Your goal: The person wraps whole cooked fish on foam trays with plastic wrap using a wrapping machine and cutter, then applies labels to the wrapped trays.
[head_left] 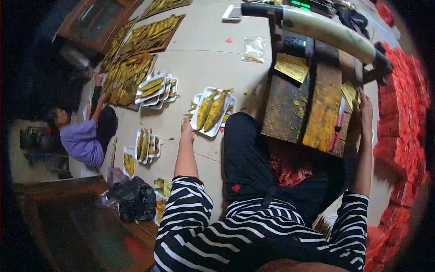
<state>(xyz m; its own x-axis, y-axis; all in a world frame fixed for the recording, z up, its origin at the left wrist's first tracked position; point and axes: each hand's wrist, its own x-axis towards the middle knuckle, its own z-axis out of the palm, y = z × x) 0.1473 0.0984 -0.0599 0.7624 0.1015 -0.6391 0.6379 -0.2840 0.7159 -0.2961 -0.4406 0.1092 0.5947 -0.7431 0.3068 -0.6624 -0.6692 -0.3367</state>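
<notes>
My left hand point(187, 127) grips the near left edge of a white foam tray point(210, 131) on which two yellow-brown fish point(213, 109) lie side by side. Other trays with fish show beneath and beside it. My right hand point(365, 109) is at the right edge of a stained wooden stand point(321, 104), close to a small yellow label point(349, 94); its fingers are partly hidden, and I cannot make out whether they hold anything. A red cutter knife point(335, 131) lies on the stand near that hand. Another yellow label point(291, 68) lies farther back on it.
A thick film roll point(328, 31) spans the stand's far end. Stacked fish trays point(156, 90) stand to the left, before boards of fish point(131, 75). A person in a purple top point(84, 143) sits there. Red mesh bundles point(401, 118) line the right; a black bag point(133, 199) lies left.
</notes>
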